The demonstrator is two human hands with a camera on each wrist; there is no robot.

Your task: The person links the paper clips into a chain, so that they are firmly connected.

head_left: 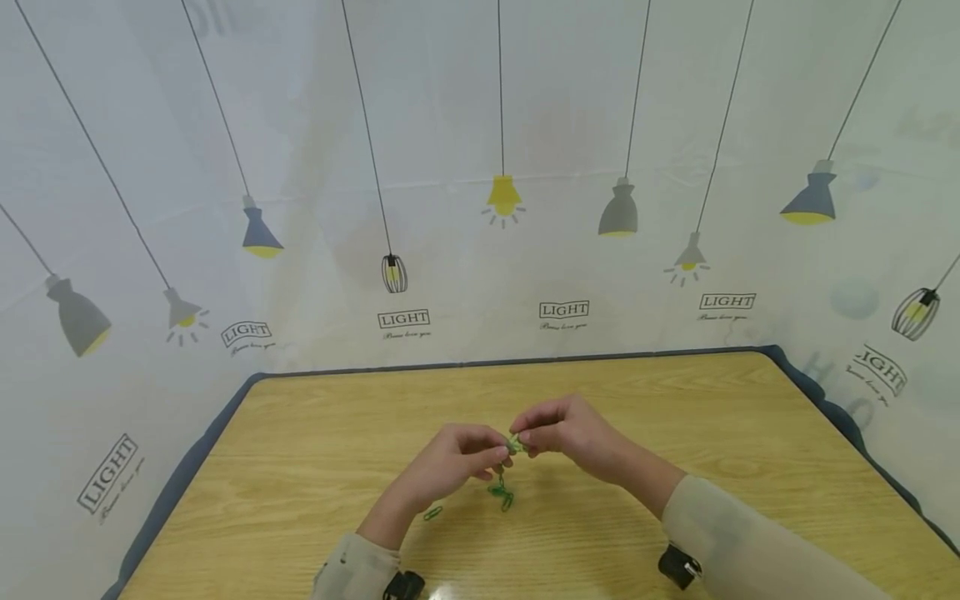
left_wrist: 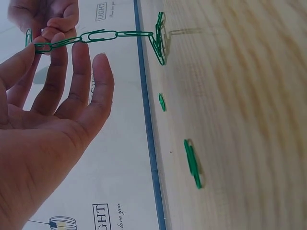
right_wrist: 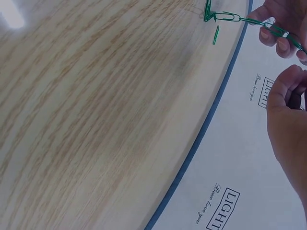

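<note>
A chain of green paper clips (left_wrist: 99,36) runs from the hands down to the wooden table, its lower links bunched on the tabletop. With thumb and fingertip my left hand (head_left: 450,462) pinches the chain's upper end; its other fingers are spread behind the links in the left wrist view. Close on the right, my right hand (head_left: 581,437) pinches a green paper clip (left_wrist: 29,37) at that same end, fingertips almost meeting those of the left. In the right wrist view the right hand's fingertips are partly hidden behind its curled fingers.
A loose green paper clip (head_left: 432,512) lies on the wooden table (head_left: 300,467) near the left forearm. Another small green clip (left_wrist: 162,102) lies near the chain's lower end. A white curtain (head_left: 465,125) printed with lamps stands behind the table's dark-edged far side.
</note>
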